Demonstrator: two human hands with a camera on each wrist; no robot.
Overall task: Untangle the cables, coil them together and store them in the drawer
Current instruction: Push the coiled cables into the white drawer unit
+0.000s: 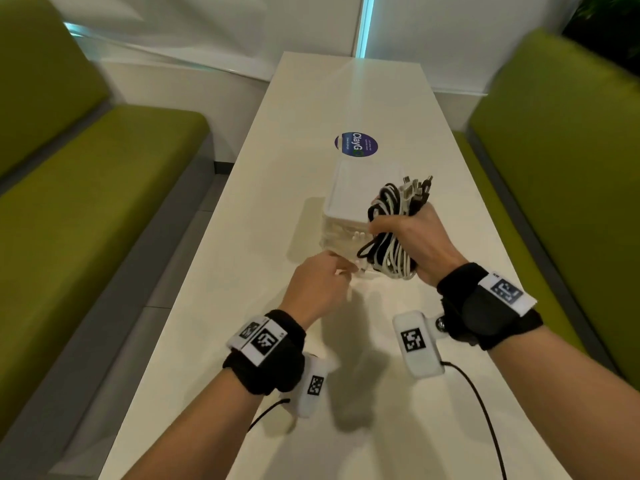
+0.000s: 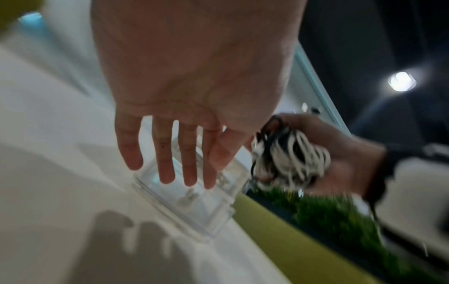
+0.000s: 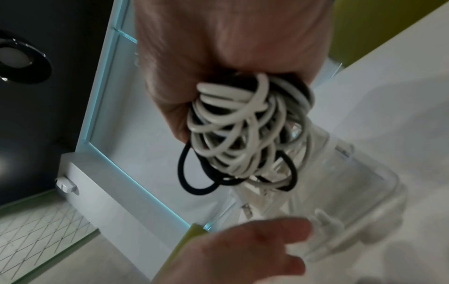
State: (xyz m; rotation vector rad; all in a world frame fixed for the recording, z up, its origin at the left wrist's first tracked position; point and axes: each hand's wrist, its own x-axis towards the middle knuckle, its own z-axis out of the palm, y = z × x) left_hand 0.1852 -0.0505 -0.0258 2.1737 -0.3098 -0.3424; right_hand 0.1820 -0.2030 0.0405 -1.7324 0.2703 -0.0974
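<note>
My right hand (image 1: pixel 412 237) grips a coiled bundle of black and white cables (image 1: pixel 393 233), held just above and in front of a clear plastic drawer unit (image 1: pixel 349 202) on the white table (image 1: pixel 263 188). Plug ends stick up from the top of the bundle. In the right wrist view the cable bundle (image 3: pixel 245 132) fills my fist, loops hanging down. My left hand (image 1: pixel 322 289) reaches toward the front of the drawer unit, fingers straight and spread. The left wrist view shows my left hand's fingers (image 2: pixel 165 153) just short of the drawer unit (image 2: pixel 194 194), holding nothing.
Green bench seats (image 1: pixel 86 188) run along both sides of the narrow table. A round purple sticker (image 1: pixel 356 144) lies on the table beyond the drawer unit. A white wall closes the far end.
</note>
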